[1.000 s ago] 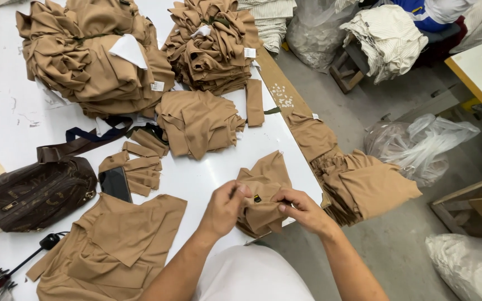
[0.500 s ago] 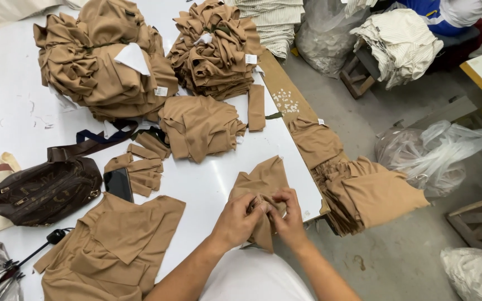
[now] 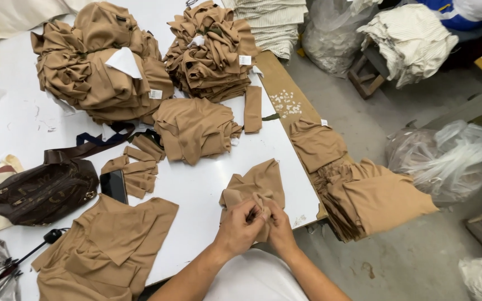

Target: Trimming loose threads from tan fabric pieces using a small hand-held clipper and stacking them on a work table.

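Note:
A small tan fabric piece point(image 3: 260, 184) lies on the white table point(image 3: 202, 192) near its front right edge. My left hand point(image 3: 240, 226) and my right hand point(image 3: 277, 226) are pressed together at its near end, both pinching the cloth between fingers and thumbs. Flat tan garment pieces point(image 3: 107, 245) lie to the left of my hands. A folded tan bundle point(image 3: 193, 127) sits farther back.
Two big heaps of tan garments point(image 3: 99, 61) point(image 3: 213, 50) fill the table's back. A brown handbag point(image 3: 37, 192), a dark phone point(image 3: 114, 185) and small tan strips point(image 3: 135, 167) lie at left. More tan pieces point(image 3: 364, 195) hang off a wooden bench at right. Plastic bags point(image 3: 447, 159) rest on the floor.
My right hand has moved left to meet my left hand on the fabric piece. The view has shifted slightly.

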